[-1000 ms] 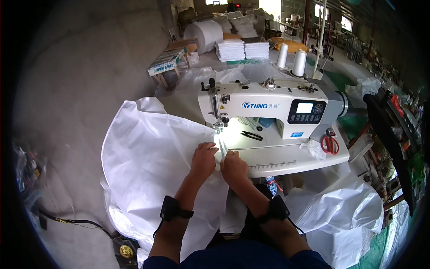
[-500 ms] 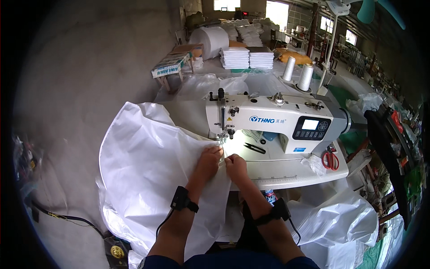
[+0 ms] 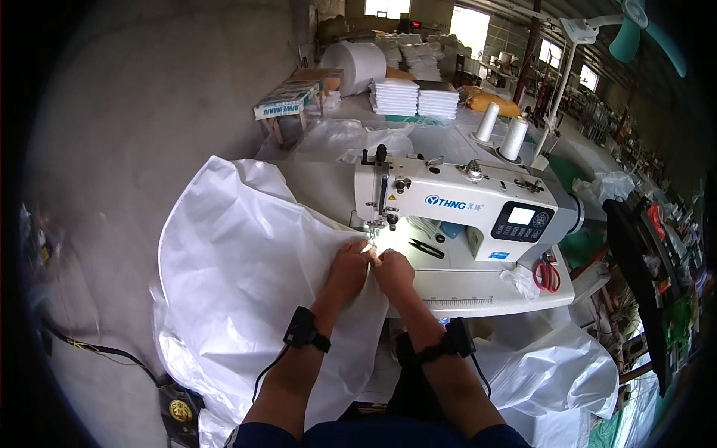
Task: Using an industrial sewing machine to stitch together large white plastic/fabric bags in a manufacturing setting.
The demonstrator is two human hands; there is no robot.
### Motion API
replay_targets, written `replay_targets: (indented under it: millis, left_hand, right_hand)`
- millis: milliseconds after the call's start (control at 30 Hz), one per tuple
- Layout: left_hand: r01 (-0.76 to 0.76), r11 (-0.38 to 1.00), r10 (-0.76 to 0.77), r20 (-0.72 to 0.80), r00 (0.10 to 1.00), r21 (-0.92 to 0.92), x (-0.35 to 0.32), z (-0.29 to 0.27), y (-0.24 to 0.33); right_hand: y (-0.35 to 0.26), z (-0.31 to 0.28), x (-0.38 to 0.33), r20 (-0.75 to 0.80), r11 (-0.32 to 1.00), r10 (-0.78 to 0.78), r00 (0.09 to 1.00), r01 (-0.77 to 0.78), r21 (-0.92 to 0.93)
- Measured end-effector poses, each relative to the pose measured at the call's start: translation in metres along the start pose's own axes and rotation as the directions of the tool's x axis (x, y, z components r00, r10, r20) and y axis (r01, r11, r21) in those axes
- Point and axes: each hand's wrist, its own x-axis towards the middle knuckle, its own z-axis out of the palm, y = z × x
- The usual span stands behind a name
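Two bare hands are meeting at the front of a white sewing machine, and both of them are yours. Your left hand is lying on a large sheet of white woven fabric, fingers curled down and pinching its edge. Your right hand is touching the left one, gripping the same edge just beside it. Both hands are sitting just below the needle, where a small lamp is lighting the cloth. Each wrist is wearing a black band.

Most of the fabric is spilling off the left side of the machine table and pooling on the concrete floor. Black thread snips are lying on the machine bed to the right of your hands. Red-handled scissors are resting near the right end of the table. Two white thread cones are standing upright behind the machine. Farther back, stacks of folded white cloth and a big white roll are sitting on another surface.
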Motion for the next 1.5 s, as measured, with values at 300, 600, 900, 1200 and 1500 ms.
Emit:
replay_targets:
  millis: [300, 600, 900, 1200, 1500]
  left_hand:
    - [-0.049, 0.998, 0.047, 0.075, 0.996, 0.032, 0.003, 0.003, -0.009]
    - [0.087, 0.995, -0.089, 0.041, 0.995, 0.053, 0.005, -0.009, 0.010]
    - [0.012, 0.996, -0.015, 0.032, 0.999, 0.093, -0.009, -0.012, 0.011]
    - [-0.052, 0.997, 0.051, 0.019, 0.999, 0.056, -0.006, -0.011, 0.004]
    - [0.001, 0.997, -0.003, 0.026, 1.000, 0.077, -0.004, -0.017, 0.012]
  right_hand:
    - [0.014, 0.008, 0.020, 0.033, 0.990, -0.018, 0.999, 0.013, 0.137]
    - [0.006, 0.006, 0.014, 0.036, 0.987, -0.157, 0.987, 0.158, -0.024]
    - [-0.013, -0.013, -0.039, 0.047, 0.971, -0.147, 0.988, 0.153, -0.184]
    - [-0.006, 0.002, -0.046, 0.072, 0.871, -0.322, 0.944, 0.325, -0.369]
    - [0.003, -0.017, -0.016, -0.074, 0.979, -0.168, 0.983, 0.157, -0.131]
